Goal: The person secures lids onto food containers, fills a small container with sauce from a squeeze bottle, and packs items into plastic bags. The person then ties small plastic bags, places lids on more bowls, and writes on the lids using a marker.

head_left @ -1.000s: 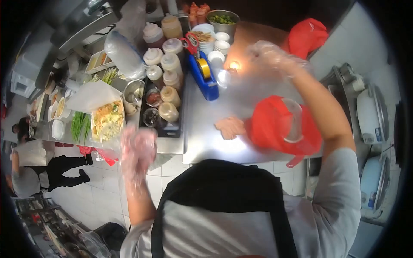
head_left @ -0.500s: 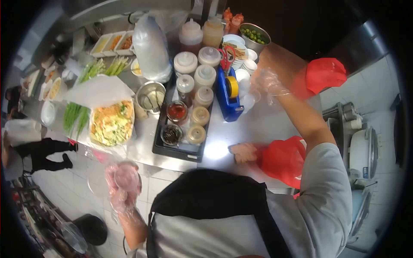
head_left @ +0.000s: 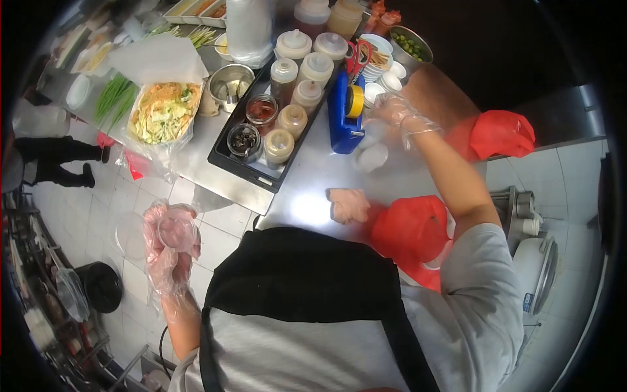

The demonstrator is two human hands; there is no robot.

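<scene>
My left hand [head_left: 166, 258], in a clear plastic glove, is closed around a small clear plastic cup [head_left: 176, 230] held off the table's front edge. A round clear lid [head_left: 128, 235] sticks out to the cup's left. My right hand [head_left: 397, 112], gloved the same way, is over the steel table beside small white cups [head_left: 390, 81] and a blue tape dispenser [head_left: 346, 121]. Its fingers are partly hidden and blurred, so whether it grips anything is unclear. Translucent cups [head_left: 372, 157] lie just below it. Red-handled scissors [head_left: 357, 57] stand at the dispenser.
A black tray [head_left: 225, 153] holds squeeze bottles and sauce jars. Left of it are a steel pot [head_left: 232, 85] and a paper-lined box of shredded food [head_left: 163, 114]. Red bags [head_left: 411, 228] and a folded brown cloth [head_left: 348, 204] lie near me. Another person's legs [head_left: 59, 157] show at left.
My right hand has moved left, closer to the tape dispenser and white cups. My left hand still holds the cup. The whole view has shifted slightly.
</scene>
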